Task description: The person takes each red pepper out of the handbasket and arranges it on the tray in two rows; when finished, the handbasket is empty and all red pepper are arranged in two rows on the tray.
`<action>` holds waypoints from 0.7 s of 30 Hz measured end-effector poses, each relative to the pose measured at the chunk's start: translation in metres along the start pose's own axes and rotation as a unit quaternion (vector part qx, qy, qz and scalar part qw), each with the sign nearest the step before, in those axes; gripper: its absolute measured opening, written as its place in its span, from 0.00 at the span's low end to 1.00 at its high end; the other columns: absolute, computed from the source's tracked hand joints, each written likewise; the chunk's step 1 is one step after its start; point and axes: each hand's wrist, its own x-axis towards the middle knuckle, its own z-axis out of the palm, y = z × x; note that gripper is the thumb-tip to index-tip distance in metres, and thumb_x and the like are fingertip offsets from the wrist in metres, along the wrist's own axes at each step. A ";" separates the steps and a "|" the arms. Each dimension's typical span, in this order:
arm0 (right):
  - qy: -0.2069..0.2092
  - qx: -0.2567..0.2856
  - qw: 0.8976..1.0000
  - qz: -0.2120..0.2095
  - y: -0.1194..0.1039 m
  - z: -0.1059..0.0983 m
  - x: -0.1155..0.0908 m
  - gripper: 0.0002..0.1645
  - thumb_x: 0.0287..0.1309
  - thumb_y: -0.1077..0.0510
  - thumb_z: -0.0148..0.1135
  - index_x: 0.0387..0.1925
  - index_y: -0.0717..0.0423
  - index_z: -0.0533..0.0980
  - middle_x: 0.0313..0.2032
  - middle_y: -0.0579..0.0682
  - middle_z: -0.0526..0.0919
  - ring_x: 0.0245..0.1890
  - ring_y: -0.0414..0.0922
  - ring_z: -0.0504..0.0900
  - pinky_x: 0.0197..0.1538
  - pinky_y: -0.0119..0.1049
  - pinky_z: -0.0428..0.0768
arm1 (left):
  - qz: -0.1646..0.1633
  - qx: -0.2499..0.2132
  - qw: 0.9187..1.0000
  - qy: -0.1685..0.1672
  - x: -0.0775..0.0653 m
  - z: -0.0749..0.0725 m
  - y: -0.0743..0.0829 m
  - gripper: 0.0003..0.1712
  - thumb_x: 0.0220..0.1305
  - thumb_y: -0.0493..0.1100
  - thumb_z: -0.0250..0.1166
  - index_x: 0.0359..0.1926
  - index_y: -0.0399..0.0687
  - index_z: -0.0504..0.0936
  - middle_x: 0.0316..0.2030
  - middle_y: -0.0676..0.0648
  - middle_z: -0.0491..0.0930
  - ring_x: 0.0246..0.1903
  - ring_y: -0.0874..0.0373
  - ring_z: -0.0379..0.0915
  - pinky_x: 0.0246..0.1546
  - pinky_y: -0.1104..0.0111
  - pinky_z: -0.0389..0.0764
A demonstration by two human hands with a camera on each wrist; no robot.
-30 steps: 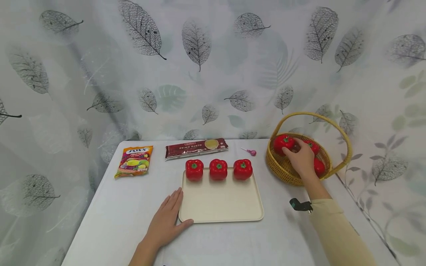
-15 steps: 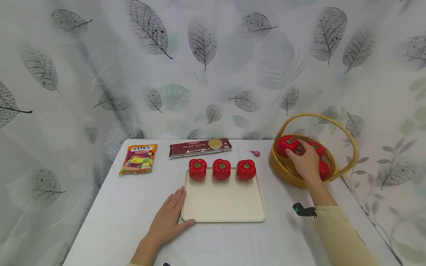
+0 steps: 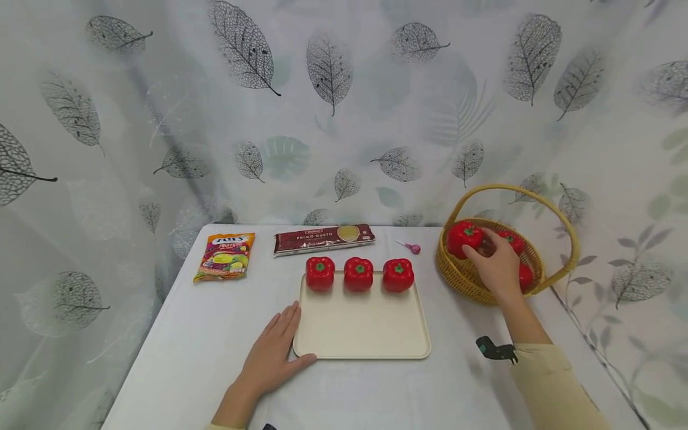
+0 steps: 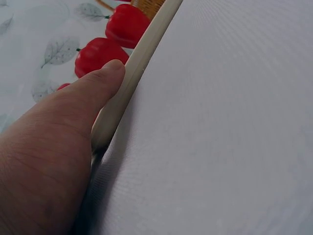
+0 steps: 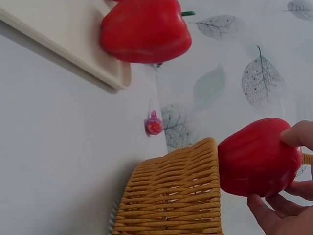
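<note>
My right hand (image 3: 498, 264) holds a red bell pepper (image 3: 463, 240) at the left side of a wicker basket (image 3: 455, 276), thumb on one side and fingers on the other. The right wrist view shows this pepper (image 5: 259, 157) at the woven rim. Two more red peppers (image 3: 525, 276) lie in the basket, partly hidden by the hand. My left hand (image 3: 270, 360) rests flat along the left edge of a cream tray (image 3: 360, 328), its thumb (image 4: 110, 73) touching the near corner. Three red peppers (image 3: 358, 275) stand in a row along the tray's far edge.
Behind the tray lies a long dark-red Primo Gusto packet (image 3: 324, 240). A pink lollipop (image 3: 413, 248) is between packet and basket. At the back left lies a Fox's candy bag (image 3: 224, 257). The basket's tall handle (image 3: 570, 233) arches over it; a leaf-patterned curtain (image 3: 344, 131) hangs behind.
The head view has shifted slightly, so everything sits a little further right. The right hand and its pepper stay at the basket's left side with little movement; the left hand remains at the tray.
</note>
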 end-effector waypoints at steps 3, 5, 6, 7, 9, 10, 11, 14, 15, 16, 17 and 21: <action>-0.004 0.002 1.000 -0.001 -0.004 0.000 -0.004 0.48 0.73 0.39 0.69 0.83 0.55 0.64 0.71 0.65 0.76 0.66 0.63 0.80 0.67 0.61 0.79 | -0.002 0.004 1.000 0.001 0.000 0.001 0.000 0.65 0.66 0.80 0.63 0.86 0.40 0.56 0.85 0.45 0.54 0.83 0.51 0.50 0.83 0.54 0.53; -0.003 0.003 1.000 -0.005 -0.008 -0.001 -0.006 0.47 0.73 0.39 0.69 0.83 0.55 0.65 0.71 0.65 0.76 0.65 0.63 0.80 0.67 0.60 0.80 | -0.002 0.003 1.000 0.001 0.000 0.001 -0.001 0.65 0.66 0.80 0.63 0.86 0.39 0.57 0.85 0.45 0.55 0.83 0.51 0.50 0.83 0.54 0.53; -0.001 0.002 1.000 -0.007 -0.010 -0.001 -0.007 0.47 0.73 0.39 0.70 0.82 0.55 0.65 0.71 0.64 0.77 0.65 0.62 0.81 0.66 0.59 0.81 | -0.002 0.002 1.000 0.000 0.000 0.001 -0.001 0.65 0.66 0.80 0.63 0.86 0.40 0.57 0.85 0.45 0.54 0.83 0.51 0.50 0.83 0.54 0.52; 0.000 0.003 1.000 -0.008 -0.012 -0.001 -0.008 0.47 0.73 0.39 0.70 0.82 0.54 0.66 0.70 0.64 0.77 0.65 0.62 0.81 0.66 0.58 0.81 | -0.002 0.001 1.000 0.000 0.001 0.002 0.000 0.65 0.66 0.80 0.63 0.86 0.40 0.56 0.85 0.45 0.54 0.83 0.51 0.49 0.83 0.54 0.52; 0.004 0.004 1.000 -0.011 -0.017 -0.001 -0.010 0.46 0.72 0.39 0.70 0.82 0.53 0.66 0.70 0.63 0.77 0.64 0.61 0.82 0.66 0.57 0.82 | -0.002 -0.001 1.000 -0.001 0.001 0.002 0.000 0.65 0.66 0.80 0.63 0.86 0.40 0.56 0.85 0.45 0.54 0.84 0.52 0.49 0.83 0.54 0.52; 0.005 0.005 1.000 -0.012 -0.020 -0.002 -0.012 0.46 0.72 0.39 0.70 0.82 0.53 0.67 0.70 0.63 0.77 0.64 0.61 0.82 0.66 0.56 0.82 | -0.002 -0.002 1.000 -0.001 0.002 0.002 0.000 0.65 0.66 0.80 0.63 0.86 0.40 0.56 0.85 0.46 0.54 0.84 0.52 0.49 0.83 0.54 0.52; 0.006 0.008 1.000 -0.013 -0.022 -0.002 -0.013 0.46 0.72 0.39 0.71 0.82 0.53 0.67 0.70 0.63 0.77 0.64 0.61 0.82 0.66 0.55 0.82 | -0.002 -0.003 1.000 0.000 0.002 0.001 0.000 0.65 0.66 0.80 0.63 0.86 0.40 0.56 0.85 0.46 0.54 0.84 0.52 0.49 0.83 0.55 0.51; 0.004 0.014 1.000 -0.015 -0.030 -0.001 -0.019 0.47 0.72 0.40 0.71 0.82 0.52 0.66 0.71 0.62 0.76 0.65 0.61 0.81 0.66 0.52 0.82 | -0.002 -0.001 1.000 0.001 0.002 0.001 0.000 0.65 0.66 0.80 0.63 0.86 0.40 0.57 0.85 0.46 0.54 0.83 0.52 0.49 0.83 0.55 0.51; 0.003 0.017 1.000 -0.015 -0.033 0.000 -0.021 0.47 0.71 0.40 0.72 0.82 0.52 0.67 0.72 0.61 0.76 0.66 0.60 0.81 0.65 0.51 0.82 | -0.001 -0.001 1.000 0.000 0.002 0.001 -0.001 0.65 0.66 0.80 0.63 0.86 0.40 0.57 0.85 0.46 0.54 0.84 0.52 0.49 0.83 0.55 0.51; 0.003 0.018 1.000 -0.017 -0.036 0.000 -0.023 0.46 0.71 0.40 0.72 0.82 0.52 0.67 0.72 0.61 0.76 0.66 0.60 0.80 0.65 0.50 0.82 | -0.001 -0.001 1.000 -0.001 0.001 0.001 -0.001 0.65 0.66 0.79 0.63 0.86 0.40 0.57 0.85 0.45 0.54 0.84 0.52 0.49 0.83 0.55 0.51; 0.002 0.018 1.000 -0.019 -0.039 0.001 -0.025 0.46 0.71 0.41 0.72 0.82 0.52 0.67 0.72 0.61 0.76 0.66 0.60 0.80 0.64 0.50 0.83 | 0.000 -0.002 1.000 -0.002 0.001 0.001 -0.001 0.65 0.66 0.79 0.64 0.86 0.39 0.57 0.85 0.45 0.53 0.84 0.52 0.49 0.83 0.55 0.51; 0.005 0.015 0.999 -0.030 -0.048 0.003 -0.032 0.45 0.71 0.44 0.73 0.81 0.53 0.68 0.72 0.61 0.76 0.66 0.61 0.80 0.63 0.48 0.84 | 0.004 -0.001 1.000 -0.001 0.000 0.001 -0.003 0.65 0.66 0.79 0.64 0.85 0.39 0.57 0.85 0.45 0.53 0.84 0.51 0.49 0.83 0.56 0.51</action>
